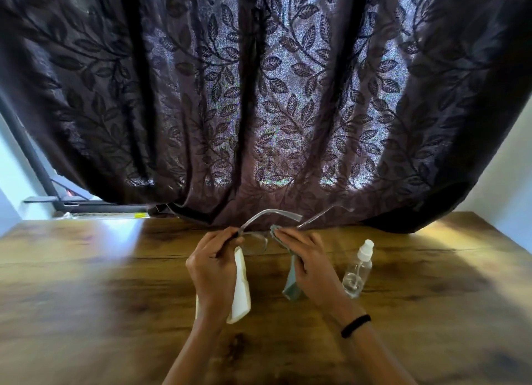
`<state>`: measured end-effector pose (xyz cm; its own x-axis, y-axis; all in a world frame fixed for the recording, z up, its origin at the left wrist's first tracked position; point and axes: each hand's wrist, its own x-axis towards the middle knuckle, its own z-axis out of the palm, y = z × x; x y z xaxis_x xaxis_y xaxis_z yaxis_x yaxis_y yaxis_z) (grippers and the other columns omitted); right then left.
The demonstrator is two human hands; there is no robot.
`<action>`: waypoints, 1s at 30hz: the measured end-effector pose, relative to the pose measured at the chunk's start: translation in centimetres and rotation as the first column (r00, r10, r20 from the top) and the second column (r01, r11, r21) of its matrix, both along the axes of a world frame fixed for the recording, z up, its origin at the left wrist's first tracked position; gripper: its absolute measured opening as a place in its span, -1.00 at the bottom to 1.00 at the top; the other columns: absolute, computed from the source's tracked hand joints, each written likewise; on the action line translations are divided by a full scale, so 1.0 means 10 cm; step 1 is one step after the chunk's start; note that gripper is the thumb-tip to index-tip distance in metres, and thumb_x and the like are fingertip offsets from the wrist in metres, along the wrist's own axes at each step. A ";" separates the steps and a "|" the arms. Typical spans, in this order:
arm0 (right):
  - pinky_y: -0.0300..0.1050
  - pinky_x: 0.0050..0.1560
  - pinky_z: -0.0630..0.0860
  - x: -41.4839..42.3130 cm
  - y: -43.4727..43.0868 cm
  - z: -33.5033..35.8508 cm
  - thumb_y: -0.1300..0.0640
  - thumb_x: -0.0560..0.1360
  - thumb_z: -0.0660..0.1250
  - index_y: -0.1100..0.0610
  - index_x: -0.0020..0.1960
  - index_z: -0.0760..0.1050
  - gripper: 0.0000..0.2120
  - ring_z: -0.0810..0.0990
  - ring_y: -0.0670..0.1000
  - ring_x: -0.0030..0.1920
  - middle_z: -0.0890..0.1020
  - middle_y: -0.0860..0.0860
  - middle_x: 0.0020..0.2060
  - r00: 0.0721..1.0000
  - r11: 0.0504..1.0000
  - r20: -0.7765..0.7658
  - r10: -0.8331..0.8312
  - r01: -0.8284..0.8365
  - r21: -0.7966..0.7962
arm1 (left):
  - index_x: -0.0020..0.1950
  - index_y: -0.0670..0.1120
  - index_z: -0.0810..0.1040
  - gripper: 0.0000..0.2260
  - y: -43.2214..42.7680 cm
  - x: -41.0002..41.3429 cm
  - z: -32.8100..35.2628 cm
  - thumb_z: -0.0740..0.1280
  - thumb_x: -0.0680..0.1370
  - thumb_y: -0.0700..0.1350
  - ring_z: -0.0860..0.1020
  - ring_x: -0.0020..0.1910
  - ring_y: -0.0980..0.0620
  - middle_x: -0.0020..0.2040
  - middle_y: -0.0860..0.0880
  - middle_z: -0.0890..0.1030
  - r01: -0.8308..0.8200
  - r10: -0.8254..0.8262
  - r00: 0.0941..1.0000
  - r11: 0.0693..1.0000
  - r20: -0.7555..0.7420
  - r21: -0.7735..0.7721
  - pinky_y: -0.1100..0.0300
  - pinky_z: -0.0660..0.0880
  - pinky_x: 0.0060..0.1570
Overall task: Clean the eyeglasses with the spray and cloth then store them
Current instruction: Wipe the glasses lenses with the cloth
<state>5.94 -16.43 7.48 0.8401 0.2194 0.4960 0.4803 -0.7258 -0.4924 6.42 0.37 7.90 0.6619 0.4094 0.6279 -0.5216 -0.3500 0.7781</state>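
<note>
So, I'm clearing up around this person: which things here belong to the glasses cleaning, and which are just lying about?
Job: eyeglasses, held by left hand; grey cloth, pinched by right hand; clear spray bottle; white case, likely for storage.
Just there: leaf-patterned curtain; wooden table; black hair tie on right wrist.
</note>
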 end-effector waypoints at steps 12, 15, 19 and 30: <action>-0.31 0.09 0.40 -0.04 -0.07 -0.06 0.51 0.37 0.19 0.06 0.31 0.40 -0.41 0.33 -0.05 0.06 0.47 -0.10 0.26 0.986 0.990 0.110 -0.129 0.135 -0.050 | -0.07 -0.21 0.64 -0.81 0.03 0.00 0.02 0.42 0.35 -0.39 0.56 -0.23 0.34 -0.22 0.13 0.59 -0.059 0.060 0.998 0.996 0.011 -0.069 0.54 0.43 -0.20; -0.49 0.13 0.21 -0.08 -0.03 -0.13 0.50 0.39 0.20 0.10 0.27 0.45 -0.47 0.31 -0.07 0.03 0.52 -0.05 0.21 0.988 0.992 0.096 -0.124 0.124 0.005 | -0.07 -0.21 0.64 -0.80 0.03 0.00 0.03 0.43 0.35 -0.39 0.56 -0.24 0.35 -0.21 0.17 0.57 -0.048 0.050 0.998 0.997 0.025 -0.067 0.54 0.42 -0.22; -0.37 0.19 0.26 -0.14 0.08 -0.16 0.47 0.44 0.20 -0.06 0.17 0.47 -0.50 0.41 -0.14 0.13 0.49 -0.22 0.15 0.999 0.963 -0.030 -0.014 0.022 0.268 | -0.07 -0.20 0.64 -0.79 0.02 0.01 0.01 0.43 0.35 -0.39 0.56 -0.24 0.35 -0.21 0.18 0.58 -0.044 0.045 0.999 0.997 0.014 -0.071 0.54 0.43 -0.22; -0.42 -0.44 0.37 -0.10 -0.21 -0.26 0.45 0.46 0.19 0.02 -0.03 0.58 -0.62 0.50 -0.24 -0.42 0.65 -0.02 -0.07 0.944 0.902 -0.307 -0.123 0.235 0.361 | -0.08 -0.18 0.63 -0.79 0.12 0.04 -0.11 0.44 0.35 -0.39 0.54 -0.22 0.39 -0.22 0.14 0.57 -0.066 0.066 0.998 0.997 -0.010 -0.028 0.56 0.40 -0.20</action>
<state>4.97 -18.52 4.87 0.9597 -0.1104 0.2583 0.1682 -0.5106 -0.8432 6.77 1.52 6.84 0.6384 0.4702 0.6094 -0.4908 -0.3612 0.7929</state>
